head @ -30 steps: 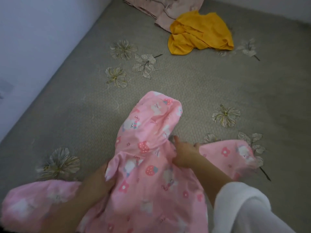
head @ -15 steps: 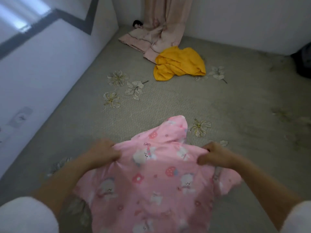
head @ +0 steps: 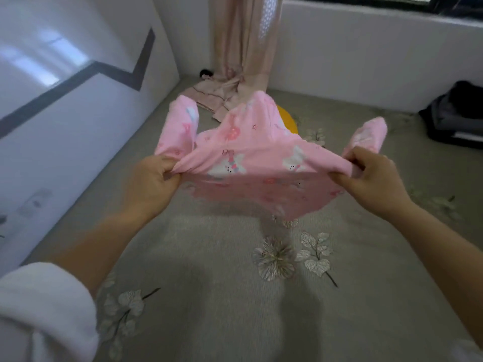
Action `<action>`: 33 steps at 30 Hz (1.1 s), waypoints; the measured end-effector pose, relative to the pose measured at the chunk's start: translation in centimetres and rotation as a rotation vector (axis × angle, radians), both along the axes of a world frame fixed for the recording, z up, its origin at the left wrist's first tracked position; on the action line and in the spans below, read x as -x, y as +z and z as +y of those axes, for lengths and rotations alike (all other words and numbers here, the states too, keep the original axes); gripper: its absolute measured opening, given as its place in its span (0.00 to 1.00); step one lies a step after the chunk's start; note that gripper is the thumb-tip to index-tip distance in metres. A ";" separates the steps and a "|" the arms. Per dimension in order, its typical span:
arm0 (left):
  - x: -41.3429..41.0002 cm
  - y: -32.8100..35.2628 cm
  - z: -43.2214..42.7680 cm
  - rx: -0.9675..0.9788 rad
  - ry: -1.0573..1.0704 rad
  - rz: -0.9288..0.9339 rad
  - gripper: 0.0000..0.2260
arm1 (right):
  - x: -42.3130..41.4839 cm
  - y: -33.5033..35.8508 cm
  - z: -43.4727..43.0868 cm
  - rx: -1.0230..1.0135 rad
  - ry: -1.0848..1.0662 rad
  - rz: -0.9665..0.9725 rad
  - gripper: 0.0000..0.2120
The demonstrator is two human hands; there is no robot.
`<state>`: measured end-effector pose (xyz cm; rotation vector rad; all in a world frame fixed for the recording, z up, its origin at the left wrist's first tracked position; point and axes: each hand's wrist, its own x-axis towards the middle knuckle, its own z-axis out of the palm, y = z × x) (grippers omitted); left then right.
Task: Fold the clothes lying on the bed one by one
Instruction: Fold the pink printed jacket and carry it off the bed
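A: Where is the pink top [head: 251, 158]?
B: It is hanging over the middle of the bed [head: 209, 309]. The left hand [head: 156, 178] and right hand [head: 371, 176] are pinching its two sides, fingers curled tight.
A: What now?
B: I am thinking: laying it flat, hands level, sleeves out.

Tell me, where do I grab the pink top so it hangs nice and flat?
Grab the top at the two shoulder corners, where the sleeves start, one hand coming in from each side. The left hand and right hand pinch it there now, and the cloth spreads flat between them while the body hangs down above the bed.
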<state>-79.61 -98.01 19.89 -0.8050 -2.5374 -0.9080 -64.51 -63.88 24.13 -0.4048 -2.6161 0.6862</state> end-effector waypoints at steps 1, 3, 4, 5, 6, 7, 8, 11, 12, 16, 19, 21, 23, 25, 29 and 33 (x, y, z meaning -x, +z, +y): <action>-0.4 -1.0 -0.2 -0.013 -0.015 -0.038 0.13 | -0.6 -0.8 0.1 0.016 0.018 -0.015 0.08; -1.7 -3.5 -0.9 -0.034 -0.048 -0.143 0.14 | -2.1 -3.4 0.1 0.029 0.054 -0.094 0.06; -2.7 -5.2 -1.3 -0.023 -0.061 -0.188 0.15 | -3.1 -5.1 -0.1 0.016 0.070 -0.154 0.06; -3.9 -7.0 -1.7 -0.005 -0.064 -0.221 0.17 | -4.2 -7.1 -0.3 0.002 0.085 -0.222 0.07; -5.3 -8.8 -2.1 0.024 -0.047 -0.261 0.17 | -5.4 -9.3 -0.6 0.005 0.096 -0.298 0.09; -6.7 -10.9 -2.7 0.056 -0.021 -0.319 0.16 | -6.6 -11.7 -1.1 0.026 0.104 -0.375 0.12; -8.2 -13.0 -3.3 0.098 -0.003 -0.392 0.15 | -7.9 -14.1 -1.6 0.057 0.108 -0.461 0.14; -12.8 -18.9 -5.6 0.336 -0.004 -0.626 0.13 | -11.7 -20.7 -3.6 0.133 0.138 -0.763 0.14; -14.2 -20.2 -6.2 0.411 -0.005 -0.699 0.12 | -13.0 -22.5 -4.2 0.144 0.163 -0.856 0.13; -18.2 -24.0 -7.9 0.632 -0.081 -0.978 0.09 | -16.4 -26.8 -6.5 0.208 0.297 -1.189 0.12; -18.7 -25.1 -8.4 0.661 0.008 -1.129 0.15 | -15.6 -26.9 -7.2 0.269 0.283 -1.228 0.08; -18.0 -24.4 -7.0 0.498 0.106 -1.134 0.18 | -14.2 -26.7 -7.6 0.321 0.217 -1.093 0.07; -17.5 -23.2 -4.6 0.296 0.137 -1.045 0.21 | -12.3 -26.3 -8.4 0.454 0.080 -0.920 0.08; -17.3 -22.2 -1.8 0.133 0.019 -0.938 0.19 | -10.5 -26.1 -9.8 0.713 -0.036 -0.788 0.17; -18.0 -23.0 2.0 0.174 -0.210 -0.757 0.28 | -9.2 -27.3 -13.4 0.848 -0.041 -0.786 0.14; -19.4 -25.0 4.3 0.441 -0.198 -0.513 0.29 | -10.5 -30.4 -14.5 0.594 -0.080 -0.741 0.07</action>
